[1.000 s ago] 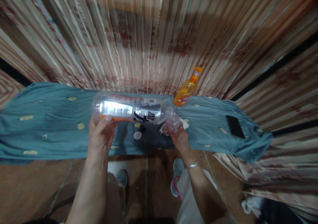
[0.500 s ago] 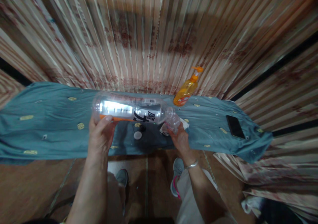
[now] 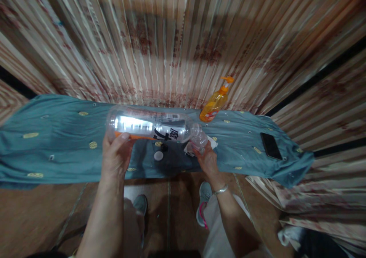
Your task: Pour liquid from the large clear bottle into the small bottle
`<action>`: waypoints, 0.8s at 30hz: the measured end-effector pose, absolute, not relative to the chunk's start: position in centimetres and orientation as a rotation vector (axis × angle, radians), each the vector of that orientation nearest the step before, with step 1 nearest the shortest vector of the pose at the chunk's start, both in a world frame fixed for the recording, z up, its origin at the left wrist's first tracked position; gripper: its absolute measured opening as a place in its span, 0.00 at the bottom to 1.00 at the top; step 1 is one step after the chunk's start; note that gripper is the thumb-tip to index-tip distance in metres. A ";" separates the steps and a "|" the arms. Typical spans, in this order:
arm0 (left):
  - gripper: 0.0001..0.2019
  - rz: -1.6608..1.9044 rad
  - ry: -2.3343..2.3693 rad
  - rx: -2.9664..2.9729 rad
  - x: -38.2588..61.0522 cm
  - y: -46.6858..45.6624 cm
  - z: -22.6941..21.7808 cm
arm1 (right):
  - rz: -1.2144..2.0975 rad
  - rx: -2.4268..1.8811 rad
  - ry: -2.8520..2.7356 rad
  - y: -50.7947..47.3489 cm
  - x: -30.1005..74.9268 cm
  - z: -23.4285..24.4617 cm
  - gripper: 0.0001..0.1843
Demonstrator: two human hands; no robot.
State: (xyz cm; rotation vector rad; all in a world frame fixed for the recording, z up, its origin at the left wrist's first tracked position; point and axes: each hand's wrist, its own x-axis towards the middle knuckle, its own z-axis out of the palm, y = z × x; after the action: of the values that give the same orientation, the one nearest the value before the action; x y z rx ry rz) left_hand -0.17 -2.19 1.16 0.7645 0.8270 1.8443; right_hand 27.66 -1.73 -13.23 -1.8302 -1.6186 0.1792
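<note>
Centre frame: big bottle (image 3: 148,127) held level above the cloth (image 3: 57,147), base toward the left of the frame, neck toward the right.

- left hand (image 3: 116,157): fingers wrapped under the base end, thumb on the near side, firm grip.
- right hand (image 3: 208,159): fingers closed round a small container (image 3: 199,138), pressed up against the big bottle's mouth.
- Step, as I read it: mouth-to-mouth alignment, both vessels uncapped. Can't tell whether any liquid is inside.
- Next move calls for keeping the two openings touching while the left hand controls the tilt; thin plastic will flex, so a light squeeze only.

Materials:
- both vessels: clear thin plastic; the big one is a cylinder with a glossy silver label and an orange band.
- white cap (image 3: 158,156) and dark cap (image 3: 164,148): small round discs lying on the cloth below.
- cloth: soft teal fabric with yellow stitched motifs, wrinkled.
- soap bottle (image 3: 215,103): orange pump type, upper right.
- phone (image 3: 270,145): flat, black, right of frame.
- curtain (image 3: 171,40): pleated, striped, behind everything.
</note>
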 end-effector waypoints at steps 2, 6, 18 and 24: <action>0.33 1.845 0.833 0.764 -0.1 -2.2 1.2 | 0.181 -1.824 -1.611 -1.7 27.7 -13.1 0.37; 0.34 1.844 0.830 0.781 0.0 -2.2 1.4 | 0.197 -1.806 -1.612 -1.8 27.6 -13.0 0.35; 0.28 1.827 0.851 0.838 -0.2 -2.1 1.1 | 0.190 -1.814 -1.642 -1.9 27.7 -12.9 0.37; 0.27 1.822 0.859 0.830 -0.1 -2.3 1.4 | 0.216 -1.778 -1.633 -1.9 27.9 -13.0 0.36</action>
State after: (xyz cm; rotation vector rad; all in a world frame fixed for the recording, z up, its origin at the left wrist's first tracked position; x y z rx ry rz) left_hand -0.09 -2.26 1.41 0.8298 0.8592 1.8225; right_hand 27.92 -1.86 -13.03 -1.7778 -1.6329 0.2156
